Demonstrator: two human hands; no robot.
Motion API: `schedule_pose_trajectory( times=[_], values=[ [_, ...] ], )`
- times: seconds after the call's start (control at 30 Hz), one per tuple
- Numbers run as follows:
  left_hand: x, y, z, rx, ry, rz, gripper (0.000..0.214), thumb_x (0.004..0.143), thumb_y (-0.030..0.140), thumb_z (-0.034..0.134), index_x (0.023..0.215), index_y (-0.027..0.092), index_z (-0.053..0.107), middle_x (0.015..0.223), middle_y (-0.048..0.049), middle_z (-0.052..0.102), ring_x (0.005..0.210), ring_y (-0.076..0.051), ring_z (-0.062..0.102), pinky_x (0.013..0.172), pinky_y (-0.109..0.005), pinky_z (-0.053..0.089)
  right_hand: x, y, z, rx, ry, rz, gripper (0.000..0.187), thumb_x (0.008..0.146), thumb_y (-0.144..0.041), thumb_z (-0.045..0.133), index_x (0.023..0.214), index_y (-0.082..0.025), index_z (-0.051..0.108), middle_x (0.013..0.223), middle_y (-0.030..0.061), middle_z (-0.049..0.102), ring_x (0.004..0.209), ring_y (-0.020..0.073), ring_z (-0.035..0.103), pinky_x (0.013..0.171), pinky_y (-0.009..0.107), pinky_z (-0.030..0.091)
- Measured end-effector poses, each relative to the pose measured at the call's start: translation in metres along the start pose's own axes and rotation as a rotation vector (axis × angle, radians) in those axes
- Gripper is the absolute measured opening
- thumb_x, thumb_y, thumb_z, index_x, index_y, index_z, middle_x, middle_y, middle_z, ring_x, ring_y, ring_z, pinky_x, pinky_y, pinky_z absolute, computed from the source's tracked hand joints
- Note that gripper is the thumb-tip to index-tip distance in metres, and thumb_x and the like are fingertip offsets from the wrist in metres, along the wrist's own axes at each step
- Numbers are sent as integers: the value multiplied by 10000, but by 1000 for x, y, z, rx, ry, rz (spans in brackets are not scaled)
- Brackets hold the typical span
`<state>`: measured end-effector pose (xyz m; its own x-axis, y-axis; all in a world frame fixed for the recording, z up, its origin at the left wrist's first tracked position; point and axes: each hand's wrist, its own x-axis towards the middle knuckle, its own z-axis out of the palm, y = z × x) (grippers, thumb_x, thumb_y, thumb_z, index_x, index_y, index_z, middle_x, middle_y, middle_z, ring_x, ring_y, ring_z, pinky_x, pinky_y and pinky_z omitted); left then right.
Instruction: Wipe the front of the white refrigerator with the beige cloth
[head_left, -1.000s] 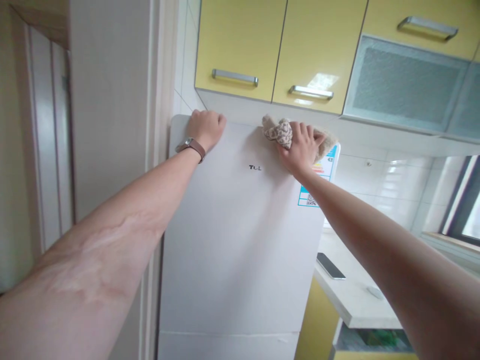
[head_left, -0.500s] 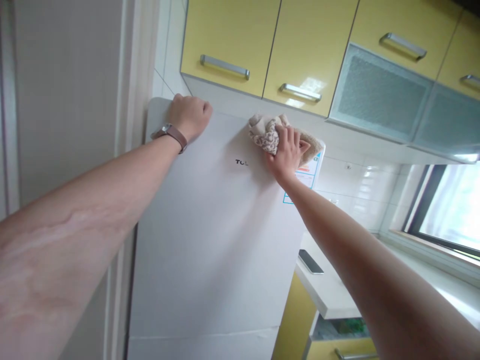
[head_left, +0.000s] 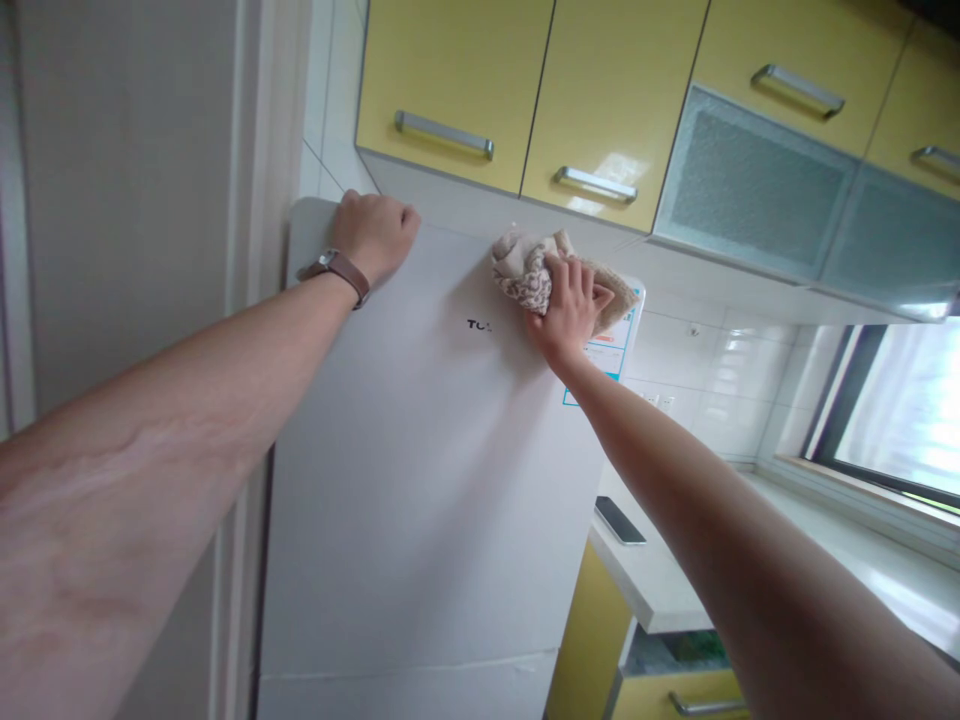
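My right hand (head_left: pixel 568 305) is closed over a bunched cloth (head_left: pixel 523 268), pressing it against the upper right of a white refrigerator door (head_left: pixel 420 480). The cloth is cream and beige, with a brown pattern on one part. Its tan end sticks out to the right of my fingers, partly over a blue-and-white label (head_left: pixel 606 358). At the door's top left corner, my left hand (head_left: pixel 375 232) rests curled into a fist, with most of its fingertips turned out of sight. A brown-strapped watch (head_left: pixel 346 272) is on that wrist.
Yellow wall cabinets (head_left: pixel 450 80) with metal handles hang just above the refrigerator. Frosted glass doors (head_left: pixel 757 180) continue to the right. A phone (head_left: pixel 620 520) lies on the white counter (head_left: pixel 675 590). A pale door frame (head_left: pixel 262 300) runs close along the left; a window (head_left: pixel 900 410) is at right.
The whole view has shifted slightly, so everything sits a little further left. Both hands keep their places on the refrigerator, and the cloth stays under my right hand.
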<state>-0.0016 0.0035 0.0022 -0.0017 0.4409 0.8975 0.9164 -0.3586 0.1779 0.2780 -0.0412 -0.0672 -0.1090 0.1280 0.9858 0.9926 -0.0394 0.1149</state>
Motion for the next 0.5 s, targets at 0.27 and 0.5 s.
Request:
schedule_pose_trajectory(
  times=[0.27,0.5],
  values=[
    [-1,0,-2,24,34,20,676,1073,397,234,1213,-18,749,1253,-273,697,1172,-306,595,1095,-398,302,-3,-1,-3,-10,-30,5,691,869,-392,496,1547,-262,462,1570,131,468,1380,351,427,1072,517,340],
    [0,-1,0,8,26,13,705,1079,425,224,1227,-34,738,1273,-289,686,1190,-338,590,1109,-423,282,-4,-1,-3,5,-16,9,713,843,-406,530,1541,-266,487,1570,125,486,1369,351,436,1069,506,349]
  ],
)
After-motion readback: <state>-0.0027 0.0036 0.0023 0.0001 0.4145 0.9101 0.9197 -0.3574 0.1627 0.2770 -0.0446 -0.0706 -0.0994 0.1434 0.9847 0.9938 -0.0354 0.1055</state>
